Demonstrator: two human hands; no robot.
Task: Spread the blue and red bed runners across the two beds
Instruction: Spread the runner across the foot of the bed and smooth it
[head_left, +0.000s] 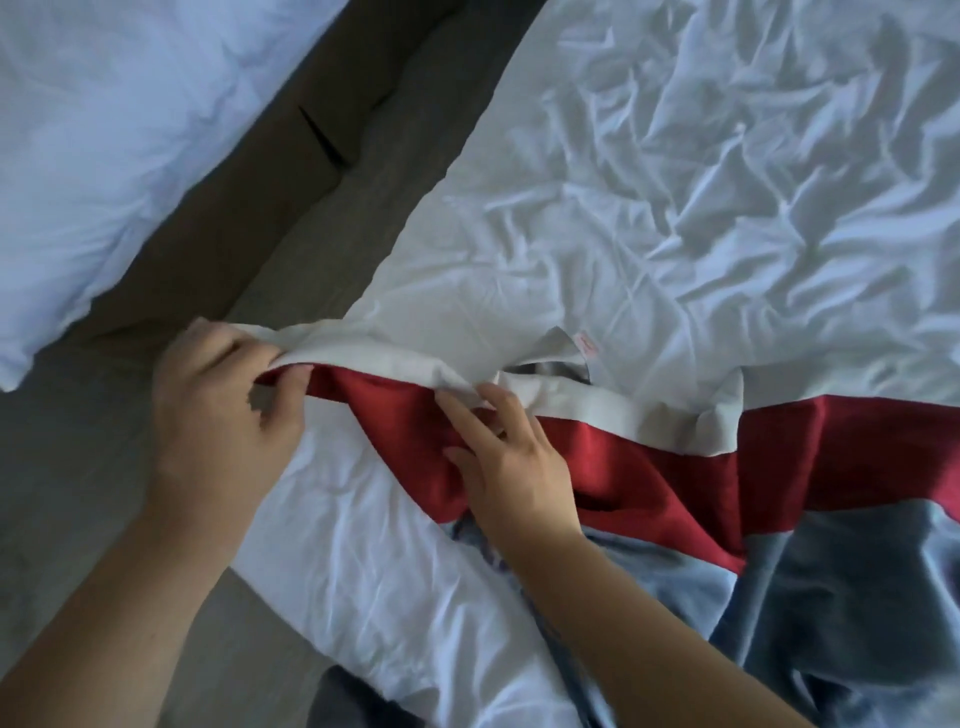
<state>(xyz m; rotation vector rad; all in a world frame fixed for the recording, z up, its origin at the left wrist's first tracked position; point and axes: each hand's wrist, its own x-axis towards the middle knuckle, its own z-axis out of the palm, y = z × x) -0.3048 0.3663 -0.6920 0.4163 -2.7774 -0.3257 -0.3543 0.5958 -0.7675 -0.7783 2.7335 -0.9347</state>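
Observation:
A bed runner with a red band (675, 457), a pale grey-white border (582, 402) and a blue-grey part (831, 597) lies crumpled across the near bed (675, 182), which has a wrinkled white sheet. My left hand (223, 410) grips the runner's folded white edge at the bed's left side, thumb under the red cloth. My right hand (511, 457) rests on the red band, its fingertips pinching the white border where it bunches. A small pink label (587, 345) shows at the border's upturned corner.
A second bed (104, 156) with white bedding lies at the upper left. A gap of grey-brown floor (332, 156) runs between the two beds. Something dark (353, 696) sits at the bottom edge near the bed.

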